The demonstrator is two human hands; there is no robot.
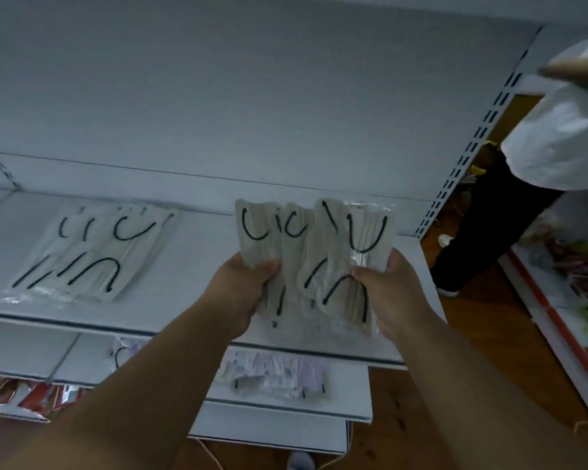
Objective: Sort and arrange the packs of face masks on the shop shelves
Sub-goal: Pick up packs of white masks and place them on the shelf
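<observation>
Left hand [243, 290], right hand [386, 293] grip mask packs [314, 252]

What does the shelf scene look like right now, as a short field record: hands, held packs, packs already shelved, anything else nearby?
left hand: gripping the left edge of the held packs
right hand: gripping the right edge of the held packs
held packs: several beige mask packs with black ear loops, fanned, above the upper shelf
upper shelf: white
shelved packs: same beige kind, lying flat on the upper shelf, left of the hands
lower shelf packs: paler packs, loosely piled on the shelf below
bystander: white top, dark trousers, standing at right
</observation>
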